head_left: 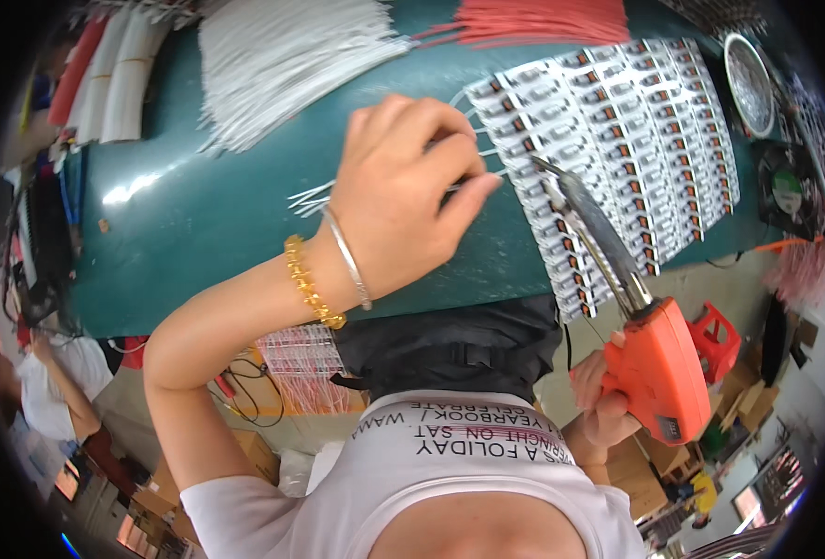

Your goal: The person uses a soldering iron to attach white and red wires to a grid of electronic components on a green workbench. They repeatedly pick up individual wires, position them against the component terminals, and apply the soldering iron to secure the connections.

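Observation:
My left hand [403, 182] is above the green table, its thumb and fingers pinched round several thin white wires [310, 197]. Their loose ends stick out to the left of the wrist. My right hand [608, 401] grips an orange soldering gun [666, 368], partly hidden behind its body. The gun's metal tip points up and left to the left edge of a panel of small white and grey parts [608, 140] in rows. A few white wires reach that edge beside my left fingertips. Whether the tip touches a part I cannot tell.
A bundle of white wires [286, 65] lies at the far side, with red wires [543, 20] right of it. A round metal bowl [750, 86] and a small fan [790, 191] stand at the right. Another person [58, 382] sits at the lower left.

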Tool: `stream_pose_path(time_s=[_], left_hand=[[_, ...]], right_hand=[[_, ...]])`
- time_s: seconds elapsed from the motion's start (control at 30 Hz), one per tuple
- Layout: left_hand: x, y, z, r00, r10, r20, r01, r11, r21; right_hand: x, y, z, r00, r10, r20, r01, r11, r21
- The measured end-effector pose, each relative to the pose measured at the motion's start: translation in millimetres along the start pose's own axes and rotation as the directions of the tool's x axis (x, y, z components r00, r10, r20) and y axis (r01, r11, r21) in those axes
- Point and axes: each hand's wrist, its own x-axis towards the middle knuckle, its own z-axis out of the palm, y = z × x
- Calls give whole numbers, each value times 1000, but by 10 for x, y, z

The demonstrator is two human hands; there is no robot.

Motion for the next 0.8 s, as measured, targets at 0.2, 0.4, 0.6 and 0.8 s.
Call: stream_pose_path(time_s=[0.2, 0.4, 0.6, 0.8], left_hand=[[256, -465, -418, 972, 148, -180, -17, 816, 578], [253, -726, -416, 979, 179, -95, -90, 803, 589], [204, -671, -459, 969, 212, -128, -89, 782, 617], [51, -184, -502, 981, -145, -133, 154, 986, 68]], right_hand=[[101, -13, 10, 988, -143, 61, 144, 990, -8], [100, 54, -34, 985, -160, 59, 158, 987, 29], [102, -44, 10, 985, -153, 82, 155, 988, -20], [-3, 39, -125, 997, -81, 10, 82, 996, -32]])
